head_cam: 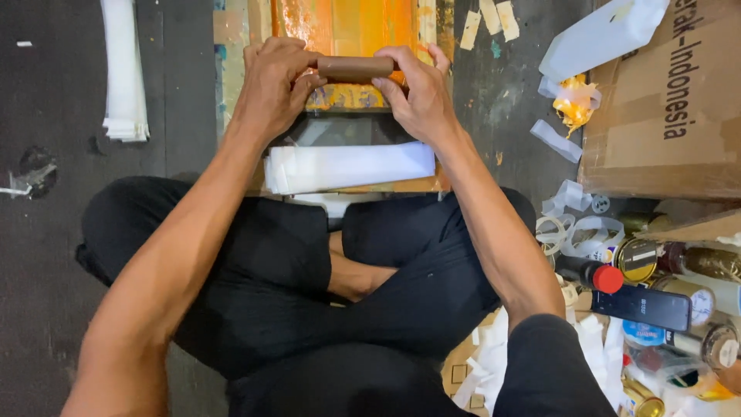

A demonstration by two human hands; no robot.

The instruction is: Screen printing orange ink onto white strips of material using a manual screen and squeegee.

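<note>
Both hands, left hand (274, 85) and right hand (421, 93), fingers closed around brown handle (355, 68)

Dark grey floor (54, 255), scuffed, stained, paint-flecked. Stack of white strips (123, 69) lying on floor at upper left. Small white scrap (15, 189) at left edge near dark blotch. Brown cardboard box (664, 100) at upper right; white plastic bag (602, 35) draped over its corner. Right edge crowded: tins and jars (641, 259), bottle with red cap (598, 276), black flat device (641, 306), tape rolls (590, 235), loose white paper scraps (486, 363). Light even, soft, few shadows.
</note>
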